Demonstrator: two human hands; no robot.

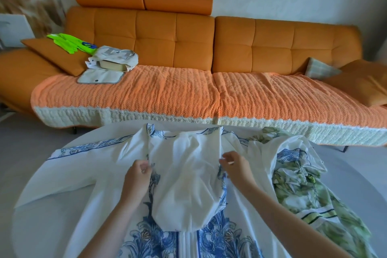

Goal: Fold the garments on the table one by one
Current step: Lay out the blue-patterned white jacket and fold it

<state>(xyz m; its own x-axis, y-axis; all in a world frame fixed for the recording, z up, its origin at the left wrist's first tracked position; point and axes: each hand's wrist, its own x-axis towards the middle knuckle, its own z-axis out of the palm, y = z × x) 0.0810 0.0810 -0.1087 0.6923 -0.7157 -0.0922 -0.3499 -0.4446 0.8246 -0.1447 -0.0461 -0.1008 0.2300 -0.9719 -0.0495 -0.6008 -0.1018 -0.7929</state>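
A white garment with blue floral print (186, 184) lies spread across the round white table (29, 195), one sleeve stretched out to the left. Its white hood lies flat over the middle of the back. My left hand (137, 180) pinches the hood's left edge. My right hand (236, 166) pinches the hood's right edge with curled fingers. A second garment, white with green leaf print (297, 186), lies crumpled on the right side of the table, partly under the blue one's edge.
An orange sofa (188, 33) with an orange and cream quilted cover stands just behind the table. On its left end lie a neon green cloth (69, 43), a cloth bag with a box (114, 60) and a flat pouch (99, 77). Cushions sit at the right end.
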